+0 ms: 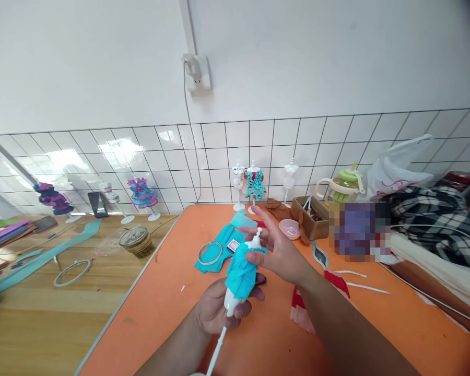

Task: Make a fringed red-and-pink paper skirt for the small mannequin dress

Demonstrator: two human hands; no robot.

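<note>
My left hand (215, 305) is wrapped round the lower body of a small white doll dress form (232, 304), which I hold tilted above the orange table. Turquoise fabric (241, 271) is wound round its torso, while the white shoulders and neck stay bare. My right hand (280, 253) is beside the upper part, fingers spread and thumb against or just over the fabric; contact is unclear. A small dark object (261, 280) shows by my left fingertips, its kind unclear. Behind lie more turquoise cloth (223, 235) and an embroidery hoop (210, 253).
Several dress forms stand along the tiled wall, one in a turquoise flower dress (254, 184). To the right are a pink bowl (289, 228), a cardboard box (315, 224), red cloth (337, 284) and a bottle (344, 185). A lidded jar (137, 241) stands on the wooden table (62, 324).
</note>
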